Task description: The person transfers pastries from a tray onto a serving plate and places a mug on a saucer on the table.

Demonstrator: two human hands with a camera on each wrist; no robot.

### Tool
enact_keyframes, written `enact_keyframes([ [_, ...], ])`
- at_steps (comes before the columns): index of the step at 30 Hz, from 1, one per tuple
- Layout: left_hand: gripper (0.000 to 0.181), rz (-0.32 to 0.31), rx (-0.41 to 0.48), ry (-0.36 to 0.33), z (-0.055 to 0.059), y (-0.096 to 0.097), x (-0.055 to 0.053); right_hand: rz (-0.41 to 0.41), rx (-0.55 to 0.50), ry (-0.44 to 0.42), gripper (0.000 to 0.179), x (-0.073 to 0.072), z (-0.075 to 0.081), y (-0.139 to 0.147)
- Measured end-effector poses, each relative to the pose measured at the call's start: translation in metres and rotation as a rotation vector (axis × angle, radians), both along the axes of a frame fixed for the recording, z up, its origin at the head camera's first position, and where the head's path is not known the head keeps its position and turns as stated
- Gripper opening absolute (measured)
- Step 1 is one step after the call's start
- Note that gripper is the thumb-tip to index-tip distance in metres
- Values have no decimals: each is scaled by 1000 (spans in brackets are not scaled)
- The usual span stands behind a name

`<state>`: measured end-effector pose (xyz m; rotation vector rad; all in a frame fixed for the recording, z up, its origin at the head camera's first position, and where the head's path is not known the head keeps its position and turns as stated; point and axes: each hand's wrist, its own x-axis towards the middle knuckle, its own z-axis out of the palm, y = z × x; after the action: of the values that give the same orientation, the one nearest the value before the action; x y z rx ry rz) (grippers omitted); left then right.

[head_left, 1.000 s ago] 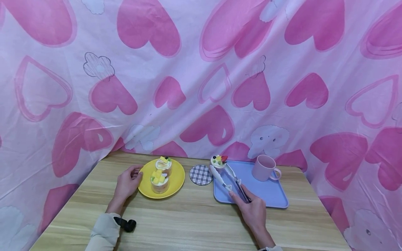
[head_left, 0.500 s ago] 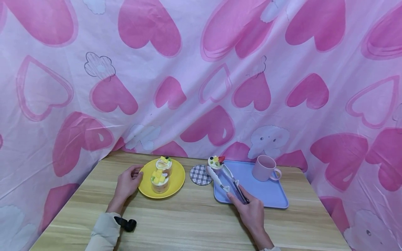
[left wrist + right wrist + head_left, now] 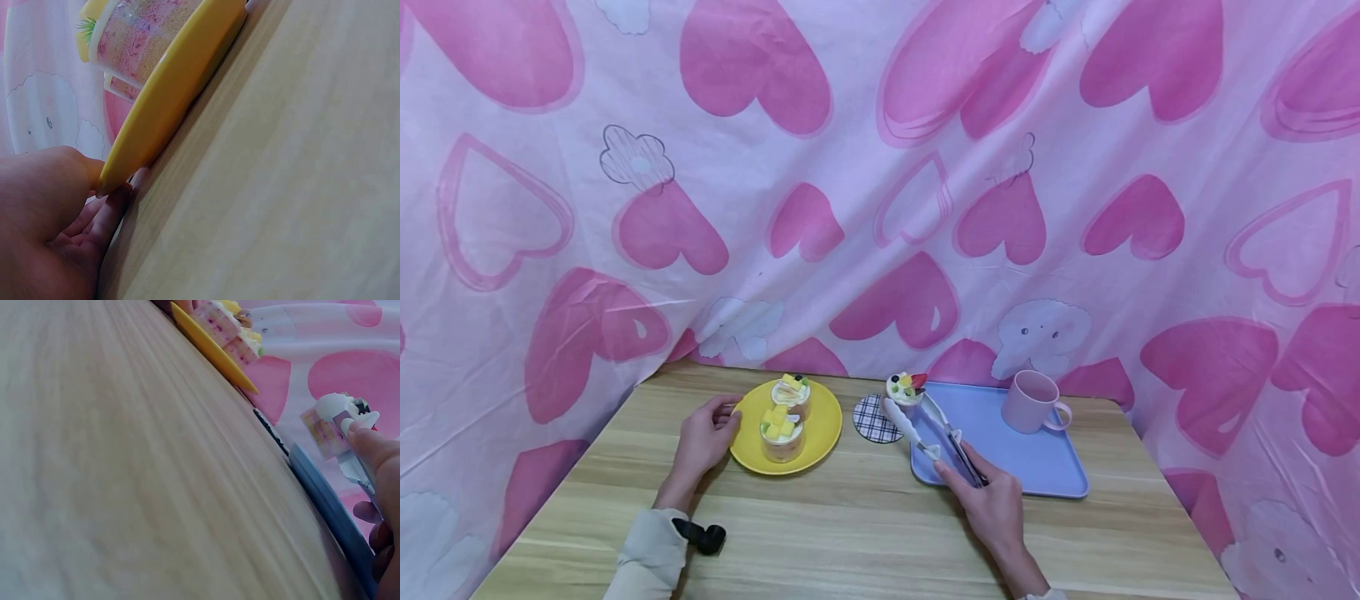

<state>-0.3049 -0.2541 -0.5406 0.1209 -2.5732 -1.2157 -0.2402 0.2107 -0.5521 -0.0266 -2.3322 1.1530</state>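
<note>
My right hand [image 3: 997, 507] grips a pair of tongs [image 3: 903, 423] with white tips. Between the tips is a small clear dessert cup [image 3: 904, 389] topped with cream, fruit pieces and a strawberry. In the right wrist view this cup [image 3: 326, 436] hangs tilted in the air, apart from the blue tray and the coaster. At the left, my left hand [image 3: 703, 437] pinches the rim of a yellow plate [image 3: 823, 429], thumb above and fingers beneath in the left wrist view. Two dessert cups with yellow fruit on top, a front one [image 3: 782, 442] and a back one [image 3: 792, 392], stand on that plate.
A round checked coaster [image 3: 871, 423] lies between the plate and a blue tray [image 3: 1037, 468]. On the tray's back right part stands a pink mug [image 3: 1028, 404]. A pink heart-patterned cloth [image 3: 850, 317] hangs behind the wooden table [image 3: 820, 533].
The tongs and the dessert cup in them have shifted left, from the tray's back left corner to over the coaster's right edge. My left hand and the plate stay put.
</note>
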Motion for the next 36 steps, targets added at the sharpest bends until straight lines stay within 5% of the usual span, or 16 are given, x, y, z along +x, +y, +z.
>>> enact_keyframes([
  [36, 32, 3, -7, 16, -3, -1, -1, 134, -5, -118, 74, 8, 11, -37],
])
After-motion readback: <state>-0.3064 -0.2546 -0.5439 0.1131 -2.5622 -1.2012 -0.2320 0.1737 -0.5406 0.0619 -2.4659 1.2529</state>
